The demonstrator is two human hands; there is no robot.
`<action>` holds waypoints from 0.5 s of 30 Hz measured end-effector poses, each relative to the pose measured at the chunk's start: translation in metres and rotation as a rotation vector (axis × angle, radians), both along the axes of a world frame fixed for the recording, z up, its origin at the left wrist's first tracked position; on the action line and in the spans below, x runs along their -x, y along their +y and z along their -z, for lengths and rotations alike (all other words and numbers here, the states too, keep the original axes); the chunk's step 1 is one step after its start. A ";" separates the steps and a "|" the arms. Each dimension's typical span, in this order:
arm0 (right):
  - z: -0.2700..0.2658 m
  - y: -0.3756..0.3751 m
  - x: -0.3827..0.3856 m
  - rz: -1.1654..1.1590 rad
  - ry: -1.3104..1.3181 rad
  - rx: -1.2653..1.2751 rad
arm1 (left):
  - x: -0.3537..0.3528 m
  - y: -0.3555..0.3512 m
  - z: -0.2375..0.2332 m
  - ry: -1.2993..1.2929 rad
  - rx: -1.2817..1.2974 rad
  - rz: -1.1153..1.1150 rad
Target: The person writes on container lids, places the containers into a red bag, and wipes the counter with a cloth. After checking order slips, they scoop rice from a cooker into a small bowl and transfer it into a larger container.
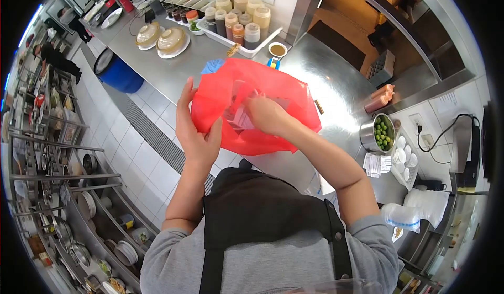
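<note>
A red plastic bag (273, 84) stands open-mouthed on the steel counter in front of me. My left hand (195, 131) rests against its left side, with fingers stretched and thumb apart over the bag's edge. Into the bag's mouth reaches my right hand (265, 114), palm down; its fingertips are hidden among the red folds. Close to those fingers, inside the bag, is a clear plastic item (242, 116) with pale contents, which I cannot make out fully. A piece of blue material (212, 66) shows at the bag's far left corner.
Beyond the bag are a white tray (262, 45) of sauce bottles, a sauce bowl (277, 49) and two lidded pots (170, 41). On the right stand a metal pot of green limes (383, 131) and white cups (401, 155). A blue barrel (118, 73) stands left; two people are farther off.
</note>
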State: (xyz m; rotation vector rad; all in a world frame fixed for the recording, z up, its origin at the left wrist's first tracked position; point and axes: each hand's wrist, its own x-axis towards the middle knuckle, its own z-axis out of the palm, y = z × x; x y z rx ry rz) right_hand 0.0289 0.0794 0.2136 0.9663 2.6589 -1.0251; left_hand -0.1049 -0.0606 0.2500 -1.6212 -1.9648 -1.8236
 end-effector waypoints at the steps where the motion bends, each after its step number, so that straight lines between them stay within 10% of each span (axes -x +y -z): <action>1: -0.015 0.006 0.014 0.078 -0.045 0.147 | 0.006 0.000 0.000 0.008 -0.025 -0.006; 7: 0.068 0.037 0.053 0.260 0.542 0.267 | 0.045 0.015 0.018 -0.101 -0.271 0.226; 11: 0.086 0.038 0.046 -0.118 0.706 -0.565 | 0.073 0.033 0.049 -0.429 -0.409 0.401; 14: 0.103 0.020 0.044 -0.231 0.255 -0.662 | 0.094 0.068 0.113 -0.368 -0.048 -0.026; 15: 0.093 0.020 0.041 -0.203 0.120 -0.450 | 0.114 0.076 0.177 -0.633 0.080 0.132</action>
